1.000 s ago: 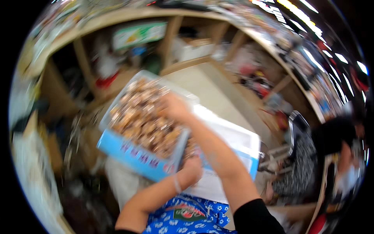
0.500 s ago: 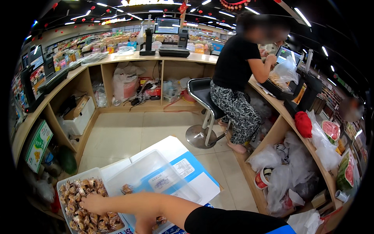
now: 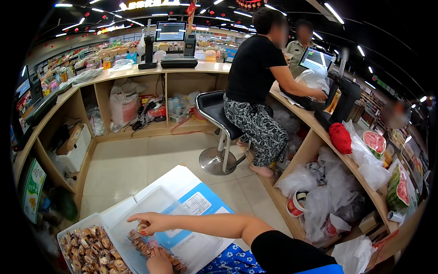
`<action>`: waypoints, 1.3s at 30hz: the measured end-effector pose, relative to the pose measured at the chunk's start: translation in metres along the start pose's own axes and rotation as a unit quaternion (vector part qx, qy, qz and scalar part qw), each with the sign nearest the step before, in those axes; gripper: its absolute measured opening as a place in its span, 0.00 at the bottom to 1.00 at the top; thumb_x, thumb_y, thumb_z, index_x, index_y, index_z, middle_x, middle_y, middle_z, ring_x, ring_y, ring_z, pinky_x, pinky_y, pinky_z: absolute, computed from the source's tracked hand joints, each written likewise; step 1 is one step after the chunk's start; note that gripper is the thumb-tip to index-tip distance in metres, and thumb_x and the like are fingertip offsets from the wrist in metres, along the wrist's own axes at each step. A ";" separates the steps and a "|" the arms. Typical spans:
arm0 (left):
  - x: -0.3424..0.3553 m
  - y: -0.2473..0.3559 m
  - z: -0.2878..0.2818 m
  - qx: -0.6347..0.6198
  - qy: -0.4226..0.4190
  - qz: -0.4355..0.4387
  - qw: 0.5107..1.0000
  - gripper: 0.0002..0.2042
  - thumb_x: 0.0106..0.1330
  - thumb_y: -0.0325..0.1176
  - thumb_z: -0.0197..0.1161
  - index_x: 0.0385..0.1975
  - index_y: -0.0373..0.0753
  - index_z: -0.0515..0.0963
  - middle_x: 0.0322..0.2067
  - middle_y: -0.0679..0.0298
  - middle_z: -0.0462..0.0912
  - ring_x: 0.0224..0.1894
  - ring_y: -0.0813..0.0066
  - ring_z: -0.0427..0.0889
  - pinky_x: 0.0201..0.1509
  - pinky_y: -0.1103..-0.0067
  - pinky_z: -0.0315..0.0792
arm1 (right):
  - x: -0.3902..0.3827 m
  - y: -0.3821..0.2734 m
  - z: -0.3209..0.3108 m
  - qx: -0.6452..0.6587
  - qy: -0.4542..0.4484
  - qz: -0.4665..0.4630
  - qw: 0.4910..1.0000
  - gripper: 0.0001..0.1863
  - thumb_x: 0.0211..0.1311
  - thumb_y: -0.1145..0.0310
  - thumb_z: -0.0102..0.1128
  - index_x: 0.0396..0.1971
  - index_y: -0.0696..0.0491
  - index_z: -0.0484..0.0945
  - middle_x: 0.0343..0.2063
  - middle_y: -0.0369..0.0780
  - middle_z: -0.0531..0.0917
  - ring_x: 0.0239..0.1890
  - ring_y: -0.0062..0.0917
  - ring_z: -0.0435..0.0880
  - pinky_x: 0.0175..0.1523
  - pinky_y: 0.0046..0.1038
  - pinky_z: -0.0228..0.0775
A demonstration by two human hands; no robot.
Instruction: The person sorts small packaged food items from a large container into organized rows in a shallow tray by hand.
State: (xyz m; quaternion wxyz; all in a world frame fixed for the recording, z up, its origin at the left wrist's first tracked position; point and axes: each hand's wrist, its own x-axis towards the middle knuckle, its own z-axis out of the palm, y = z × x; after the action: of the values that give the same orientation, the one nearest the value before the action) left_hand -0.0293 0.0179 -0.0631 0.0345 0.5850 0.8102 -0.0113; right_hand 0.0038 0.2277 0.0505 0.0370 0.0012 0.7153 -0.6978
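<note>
My right hand [image 3: 154, 222] reaches across a translucent plastic tub [image 3: 197, 246], its index finger stretched out. Between its thumb and other fingers is a small brown pastry in clear wrap [image 3: 143, 228]. Lower in the same tub, my left hand [image 3: 159, 262] is closed over a row of similar wrapped pastries [image 3: 140, 244]; part of the hand is hidden at the lower edge. Left of this tub stands a white tub [image 3: 61, 234] full of loose wrapped pastries [image 3: 91, 251]. The tubs rest on a white and blue carton [image 3: 171, 176].
A person in black [image 3: 255, 68] sits on a black stool [image 3: 214, 114] at the curved wooden counter [image 3: 214, 67]. Shelves below hold plastic bags [image 3: 326, 196] and a white box [image 3: 75, 148]. Cut watermelon [image 3: 398, 189] lies on the right counter.
My right hand has moved from the pastries in the left tub to the middle tub. My view has shifted. The seated person's hands have lowered around a white bag, and another person shows behind the counter.
</note>
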 end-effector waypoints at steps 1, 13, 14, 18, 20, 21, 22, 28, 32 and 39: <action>0.005 0.002 -0.003 -0.004 -0.005 -0.002 1.000 0.17 0.61 0.32 0.55 0.49 0.33 0.75 0.56 0.51 0.75 0.55 0.57 0.78 0.48 0.67 0.79 | -0.004 0.015 -0.005 0.033 0.012 0.016 0.999 0.23 0.65 0.75 0.58 0.59 0.55 0.69 0.31 0.35 0.76 0.31 0.20 0.74 0.36 0.24 0.68; 0.023 0.002 -0.015 -0.020 -0.048 -0.016 0.999 0.18 0.61 0.32 0.55 0.50 0.32 0.75 0.56 0.49 0.76 0.56 0.55 0.78 0.48 0.67 0.79 | -0.002 0.041 -0.017 0.132 0.128 0.055 0.981 0.17 0.65 0.73 0.55 0.53 0.60 0.72 0.34 0.39 0.80 0.32 0.22 0.81 0.34 0.26 0.76; 0.023 0.002 -0.015 -0.020 -0.050 -0.015 0.998 0.18 0.61 0.32 0.55 0.50 0.32 0.75 0.56 0.49 0.76 0.56 0.55 0.78 0.48 0.67 0.79 | -0.003 0.040 -0.017 0.135 0.126 0.055 0.981 0.17 0.65 0.73 0.55 0.53 0.60 0.72 0.34 0.39 0.80 0.31 0.22 0.81 0.34 0.26 0.76; 0.027 0.002 -0.016 -0.022 -0.054 -0.012 0.998 0.18 0.62 0.32 0.55 0.50 0.32 0.75 0.55 0.49 0.76 0.56 0.55 0.78 0.48 0.67 0.79 | -0.004 0.036 -0.017 0.117 0.098 0.077 0.985 0.18 0.69 0.70 0.51 0.56 0.59 0.69 0.33 0.38 0.78 0.29 0.20 0.74 0.34 0.24 0.70; 0.028 0.001 -0.016 -0.020 -0.055 -0.011 0.998 0.18 0.62 0.32 0.55 0.50 0.32 0.75 0.55 0.48 0.76 0.56 0.54 0.78 0.48 0.67 0.79 | -0.003 0.038 -0.016 0.109 0.092 0.073 0.987 0.18 0.69 0.69 0.51 0.56 0.59 0.69 0.32 0.38 0.77 0.28 0.20 0.74 0.33 0.24 0.70; 0.028 0.002 -0.016 -0.021 -0.057 -0.010 0.998 0.18 0.62 0.32 0.55 0.50 0.32 0.75 0.55 0.48 0.76 0.56 0.54 0.78 0.48 0.67 0.79 | -0.004 0.038 -0.015 0.105 0.089 0.071 0.988 0.19 0.69 0.69 0.50 0.56 0.60 0.69 0.32 0.38 0.77 0.28 0.20 0.73 0.33 0.24 0.69; 0.029 0.002 -0.016 -0.021 -0.057 -0.009 0.998 0.18 0.62 0.32 0.55 0.50 0.32 0.75 0.55 0.48 0.76 0.56 0.54 0.78 0.48 0.67 0.79 | -0.004 0.037 -0.015 0.098 0.087 0.071 0.989 0.19 0.69 0.69 0.50 0.56 0.60 0.69 0.32 0.38 0.77 0.28 0.20 0.73 0.33 0.24 0.69; 0.031 0.004 -0.016 -0.022 -0.059 -0.005 0.998 0.18 0.62 0.32 0.55 0.51 0.31 0.75 0.55 0.47 0.76 0.56 0.53 0.78 0.48 0.66 0.79 | -0.005 0.039 -0.015 0.079 0.088 0.061 0.991 0.19 0.68 0.70 0.50 0.56 0.61 0.69 0.32 0.38 0.77 0.28 0.20 0.73 0.32 0.23 0.69; 0.030 0.003 -0.016 -0.022 -0.058 -0.007 0.998 0.18 0.62 0.32 0.55 0.51 0.31 0.75 0.55 0.47 0.76 0.56 0.53 0.78 0.48 0.66 0.79 | -0.005 0.038 -0.013 0.079 0.086 0.059 0.991 0.19 0.68 0.71 0.50 0.56 0.62 0.69 0.32 0.39 0.78 0.28 0.20 0.74 0.32 0.23 0.69; 0.029 0.003 -0.016 -0.021 -0.060 -0.004 0.998 0.19 0.63 0.32 0.55 0.51 0.30 0.75 0.55 0.46 0.76 0.56 0.52 0.78 0.49 0.66 0.79 | -0.006 0.039 -0.012 0.069 0.079 0.061 0.993 0.19 0.67 0.72 0.50 0.56 0.62 0.69 0.34 0.39 0.78 0.29 0.20 0.75 0.33 0.23 0.70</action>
State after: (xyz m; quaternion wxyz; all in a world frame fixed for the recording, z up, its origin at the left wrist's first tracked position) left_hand -0.0368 0.0475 -0.0486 0.0957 0.5789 0.8092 -0.0295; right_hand 0.0117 0.2414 0.0124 0.0225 0.1029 0.6645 -0.7399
